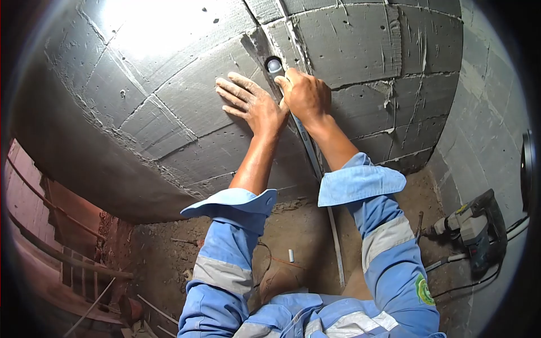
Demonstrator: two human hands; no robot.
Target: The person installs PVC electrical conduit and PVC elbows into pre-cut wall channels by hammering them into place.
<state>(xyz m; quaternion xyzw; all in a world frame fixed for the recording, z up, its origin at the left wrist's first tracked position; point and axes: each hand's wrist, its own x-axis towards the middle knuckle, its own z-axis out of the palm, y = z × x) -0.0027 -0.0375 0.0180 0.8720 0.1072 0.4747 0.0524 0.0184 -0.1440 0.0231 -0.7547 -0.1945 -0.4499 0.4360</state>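
A long, thin grey-white conduit pipe [309, 147] runs down a groove cut in the grey block wall [355, 50] and reaches towards the floor. At the top, its rounded grey end [274, 66] shows in a dark round hole. Just below that end, my right hand [307, 97] is closed around the pipe; its fingertips are partly hidden. My left hand [256, 109] lies against the wall left of the groove, fingers spread and dusty, its wrist side close to my right hand.
A rotary hammer drill [476, 231] stands by the right wall with its cable. The dirt floor [163, 248] holds rubble and a short white pipe piece [291, 256]. Wooden poles [67, 259] are at lower left. Bright light glares on the upper left wall.
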